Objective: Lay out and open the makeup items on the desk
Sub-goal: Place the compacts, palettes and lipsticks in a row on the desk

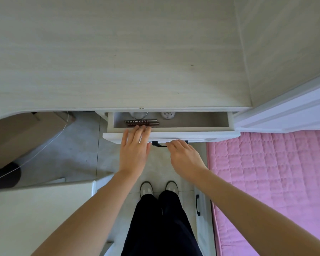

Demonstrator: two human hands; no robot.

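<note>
Nearest the camera, two shoes [158, 188] and dark trouser legs [161, 224] are seen on the tiled floor [78, 148], with a pink quilted bed [270, 182] to the right and a pale box-like piece of furniture [41, 215] to the left. Both bare forearms are stretched forward. The left hand [134, 150] is held flat, palm down, its fingers [139, 131] straight and only slightly spread, the tips laid over the front edge of an open drawer [171, 130] and touching or just short of the dark makeup tubes [141, 122]; contact cannot be told for certain. The right hand [185, 157] is placed at the black drawer handle [158, 144], its fingers [175, 143] bent downward at the handle; whether they are closed round it cannot be told, as the tips are hidden.

Inside the drawer, the tubes are lain side by side at the left, one lettered "COLORKEY". Behind them, partly hidden under the surface's edge, a clear round container [138, 115] and a small white round item [167, 115] are seen. Beyond the drawer, the pale wood-grain surface [118, 52] is spread across the upper frame. A cardboard box [26, 133] and a thin white cable [44, 146] are seen below its left side.
</note>
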